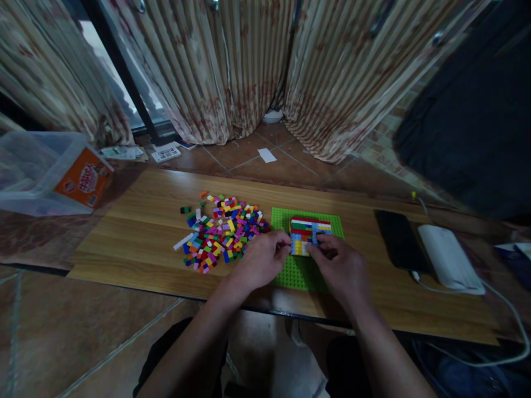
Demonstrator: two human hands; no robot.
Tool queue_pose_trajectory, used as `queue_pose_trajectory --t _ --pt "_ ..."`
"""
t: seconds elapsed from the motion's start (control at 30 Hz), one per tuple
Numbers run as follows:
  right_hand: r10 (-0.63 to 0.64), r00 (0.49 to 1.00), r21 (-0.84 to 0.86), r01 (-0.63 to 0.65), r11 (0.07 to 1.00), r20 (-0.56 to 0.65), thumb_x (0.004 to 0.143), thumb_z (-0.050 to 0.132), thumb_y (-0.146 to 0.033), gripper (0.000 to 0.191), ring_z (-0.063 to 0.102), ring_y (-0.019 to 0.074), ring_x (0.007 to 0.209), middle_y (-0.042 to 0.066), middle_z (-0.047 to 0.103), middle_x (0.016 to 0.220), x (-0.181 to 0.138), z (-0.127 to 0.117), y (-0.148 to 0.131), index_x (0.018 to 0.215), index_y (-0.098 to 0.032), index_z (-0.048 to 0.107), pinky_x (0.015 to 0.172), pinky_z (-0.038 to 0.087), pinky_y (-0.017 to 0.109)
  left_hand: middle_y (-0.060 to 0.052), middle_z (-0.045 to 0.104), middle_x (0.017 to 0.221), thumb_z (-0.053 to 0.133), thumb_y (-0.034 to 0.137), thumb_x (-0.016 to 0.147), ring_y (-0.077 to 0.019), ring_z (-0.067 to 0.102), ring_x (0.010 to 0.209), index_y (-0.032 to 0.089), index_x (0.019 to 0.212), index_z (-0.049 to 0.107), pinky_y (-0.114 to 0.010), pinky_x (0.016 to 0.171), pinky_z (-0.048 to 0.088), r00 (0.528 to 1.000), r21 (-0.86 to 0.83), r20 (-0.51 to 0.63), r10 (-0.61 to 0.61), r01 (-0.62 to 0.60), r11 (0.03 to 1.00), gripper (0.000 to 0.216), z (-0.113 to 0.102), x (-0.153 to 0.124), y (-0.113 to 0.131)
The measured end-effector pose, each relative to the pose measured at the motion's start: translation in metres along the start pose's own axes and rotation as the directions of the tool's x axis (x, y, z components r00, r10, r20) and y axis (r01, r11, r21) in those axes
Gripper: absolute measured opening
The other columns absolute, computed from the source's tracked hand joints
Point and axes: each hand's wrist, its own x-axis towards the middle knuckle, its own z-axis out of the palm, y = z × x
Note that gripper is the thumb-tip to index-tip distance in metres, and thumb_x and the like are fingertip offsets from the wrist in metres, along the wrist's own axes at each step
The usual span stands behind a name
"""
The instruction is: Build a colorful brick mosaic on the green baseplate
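A green studded baseplate lies on the wooden table. On its upper middle sits a rectangular toy-brick build with rows of red, white, blue and yellow bricks. My left hand is at the build's left edge, thumb and index finger brought together; whatever is between them is hidden. At the right side of the build, my right hand has its thumb and fingers closed around a light blue brick, which partly shows above the fingertips. My fingers cover the lower right part of the build.
Left of the baseplate spreads a pile of loose coloured bricks. A black phone and a white power bank with a cable lie at the right. A clear plastic bin stands far left, and curtains hang behind the table.
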Motion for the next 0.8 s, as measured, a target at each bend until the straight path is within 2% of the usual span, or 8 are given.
queue_pose_trajectory --t 0.1,0.27,0.47,0.8 --pt "0.011 1.000 0.063 -0.012 0.998 0.024 0.084 0.057 -0.052 0.041 0.065 0.0208 0.067 0.009 0.074 0.084 0.003 -0.008 0.005 0.097 -0.016 0.074 0.064 0.048 0.033 -0.002 0.069 0.075 0.054 0.015 0.085 -0.0149 0.061 0.064 0.017 0.090 0.069 -0.028 0.066 0.046 1.000 0.030 0.013 -0.003 0.002 1.000 0.016 -0.001 0.000 -0.001" --pt "0.085 0.996 0.100 -0.081 0.992 -0.032 0.086 0.053 -0.049 0.040 0.064 0.0214 0.064 0.009 0.074 0.078 0.011 -0.016 0.013 0.092 -0.015 0.074 0.060 0.047 0.033 -0.001 0.066 0.069 0.054 0.014 0.086 -0.0143 0.058 0.060 0.016 0.091 0.069 -0.029 0.068 0.047 1.000 0.030 0.013 -0.017 0.017 0.999 0.017 -0.004 0.000 -0.003" --pt "0.038 0.999 0.147 -0.039 0.988 0.009 0.083 0.059 -0.047 0.035 0.069 0.0244 0.077 0.010 0.077 0.086 0.014 -0.009 0.008 0.090 -0.017 0.076 0.072 0.052 0.036 -0.002 0.067 0.072 0.054 0.013 0.084 -0.0144 0.058 0.061 0.017 0.088 0.069 -0.029 0.066 0.046 1.000 0.045 0.005 0.009 -0.009 0.999 0.017 -0.003 0.000 -0.004" --pt "0.067 0.998 0.122 -0.068 0.990 0.012 0.081 0.061 -0.050 0.036 0.069 0.0239 0.074 0.010 0.076 0.084 0.019 -0.001 0.008 0.086 -0.017 0.076 0.069 0.049 0.035 -0.001 0.065 0.069 0.053 0.014 0.084 -0.0147 0.058 0.061 0.019 0.087 0.068 -0.027 0.063 0.044 0.999 0.103 -0.009 0.035 -0.034 0.994 0.016 -0.003 -0.001 -0.003"
